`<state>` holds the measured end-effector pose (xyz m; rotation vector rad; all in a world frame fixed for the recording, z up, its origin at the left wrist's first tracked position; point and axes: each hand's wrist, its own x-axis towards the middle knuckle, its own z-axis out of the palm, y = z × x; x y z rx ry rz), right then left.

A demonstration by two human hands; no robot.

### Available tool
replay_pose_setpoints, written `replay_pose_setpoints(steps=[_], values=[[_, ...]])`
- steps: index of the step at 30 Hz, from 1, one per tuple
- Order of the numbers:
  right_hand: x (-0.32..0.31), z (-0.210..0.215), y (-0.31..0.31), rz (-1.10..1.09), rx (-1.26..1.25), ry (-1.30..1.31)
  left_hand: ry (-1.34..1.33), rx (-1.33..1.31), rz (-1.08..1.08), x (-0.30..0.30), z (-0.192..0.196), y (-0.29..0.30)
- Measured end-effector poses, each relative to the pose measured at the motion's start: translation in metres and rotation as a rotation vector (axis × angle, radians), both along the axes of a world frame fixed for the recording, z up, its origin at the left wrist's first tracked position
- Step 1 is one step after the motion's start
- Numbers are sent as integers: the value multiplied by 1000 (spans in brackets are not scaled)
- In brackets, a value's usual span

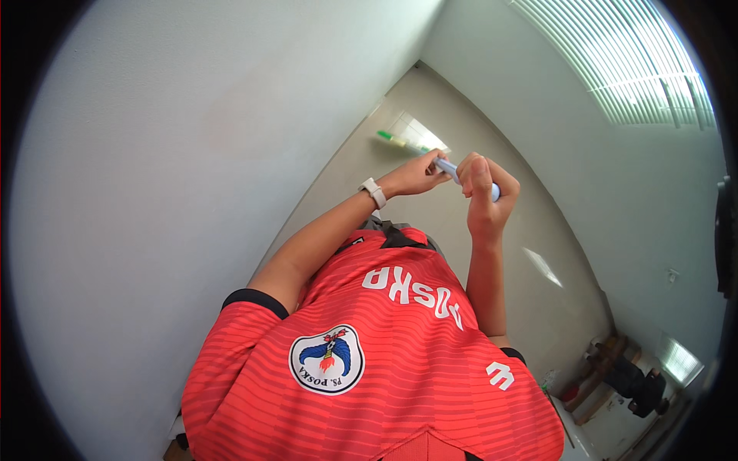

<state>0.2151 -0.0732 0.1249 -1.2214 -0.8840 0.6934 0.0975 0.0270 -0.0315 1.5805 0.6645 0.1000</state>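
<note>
Both of my hands are closed round the pale blue handle of a broom point(449, 168). My left hand point(421, 172), with a light watch point(373, 193) on its wrist, grips the handle lower down. Near the top end sits my right hand point(488, 184), its fingers wrapped round and the rounded end cap sticking out beside it. The handle slants away to the far left. Its green and yellowish head point(393, 140) is down by the floor, close to the left wall; it is small and blurred, so its bristles cannot be made out.
A plain pale wall point(177, 169) rises close on my left. Shiny beige tiles cover the floor point(530, 207). A window with slatted blinds point(626, 61) is at the upper right. Wooden furniture point(607, 369) with dark shapes on it stands at the lower right.
</note>
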Motion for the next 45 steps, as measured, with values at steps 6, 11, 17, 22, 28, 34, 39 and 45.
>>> replay_pose_setpoints(steps=[6, 11, 17, 22, 28, 34, 39, 45], values=[[16, -19, 16, 32, -60, 226, 242, -267, -75, -21, 11, 4], [2, -48, 16, 95, -211, 175, 188, -423, 20, -34, -38, -1], [-61, -96, 32, 244, -189, -61, -146, -460, 236, -61, -152, 45], [-42, -93, 20, 57, -82, -291, -33, -322, 165, -14, -94, 48], [-18, -25, 14, -55, -209, -182, -117, 143, 152, 10, -43, 37], [34, -9, 30, -46, -80, 109, -27, 41, 190, 28, -21, -2], [52, -33, 28, 67, -201, 145, -9, -164, 459, 29, -55, -73], [43, -83, -14, 376, -348, -219, -58, -398, 713, 36, -117, -116]])
